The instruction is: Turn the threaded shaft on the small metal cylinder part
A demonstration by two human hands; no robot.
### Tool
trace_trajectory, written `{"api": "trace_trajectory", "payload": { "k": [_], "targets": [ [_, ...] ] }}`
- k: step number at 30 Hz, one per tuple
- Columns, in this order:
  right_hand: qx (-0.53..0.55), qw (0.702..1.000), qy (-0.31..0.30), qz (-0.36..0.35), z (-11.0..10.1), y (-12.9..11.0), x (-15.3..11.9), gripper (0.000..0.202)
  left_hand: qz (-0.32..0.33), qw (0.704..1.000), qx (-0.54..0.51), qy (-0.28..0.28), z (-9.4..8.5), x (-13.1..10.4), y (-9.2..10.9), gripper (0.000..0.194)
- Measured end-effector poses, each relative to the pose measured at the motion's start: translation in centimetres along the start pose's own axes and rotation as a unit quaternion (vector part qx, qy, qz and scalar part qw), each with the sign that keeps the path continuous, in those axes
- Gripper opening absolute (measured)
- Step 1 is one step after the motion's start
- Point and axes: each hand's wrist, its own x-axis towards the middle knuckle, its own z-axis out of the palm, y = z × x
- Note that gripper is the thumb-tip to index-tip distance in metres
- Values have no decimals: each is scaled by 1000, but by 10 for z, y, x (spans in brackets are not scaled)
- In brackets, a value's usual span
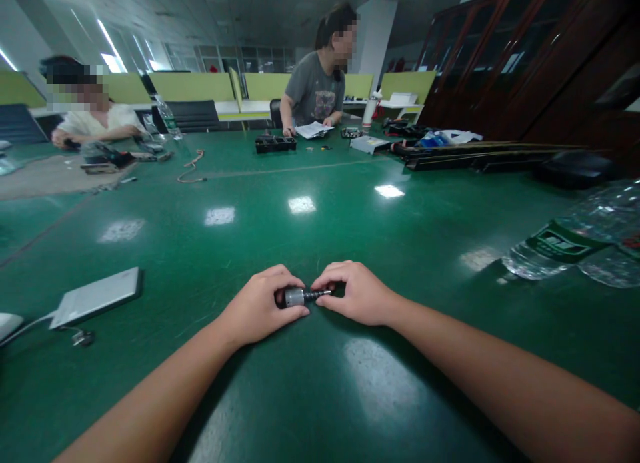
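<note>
A small metal cylinder with a thin dark shaft and a bright tip, like a small motor [295, 297], lies level just above or on the green table [260, 236], between my hands. My left hand [263, 303] closes its thumb and fingers around the silver body. My right hand [353, 293] curls its thumb and forefinger around the shaft end at the right, with the tip showing between them. Whether the part touches the table is hidden.
A white flat device [97, 296] with a cable lies at the left. Clear plastic bottles [550, 249] lie or stand at the right. Farther back are a cord [193, 166], a black tray [275, 144], dark long parts [465, 157] and two people across the table.
</note>
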Motion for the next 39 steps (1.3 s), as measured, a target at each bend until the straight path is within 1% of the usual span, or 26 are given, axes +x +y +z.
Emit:
{"api": "trace_trajectory", "payload": {
  "k": [3, 6, 11, 16, 21, 28, 35, 39],
  "targets": [
    [-20, 1000, 3, -8, 6, -1, 3, 17, -6, 1000, -8, 2, 0, 0, -1, 30],
    [-30, 1000, 4, -2, 9, -1, 5, 17, -8, 1000, -17, -1, 0, 1, -1, 29],
    [-25, 1000, 2, 5, 7, -2, 7, 18, -18, 1000, -24, -3, -2, 1, -1, 25],
    [-4, 1000, 3, 10, 6, -5, 6, 20, -26, 999, -16, -17, -3, -1, -1, 26],
    [-5, 1000, -3, 18, 6, -4, 6, 21, -18, 1000, 0, -7, -3, -4, -3, 31],
    [-6, 1000, -1, 3, 7, -2, 6, 22, 6, 1000, 10, -1, -1, -5, -1, 22],
    [-3, 1000, -2, -6, 5, -5, 5, 21, 5, 1000, 7, 8, -2, -5, 6, 19],
    [2, 1000, 5, 1, 5, -4, 6, 20, 2, 1000, -1, 15, -2, -2, 5, 18]
  ]
}}
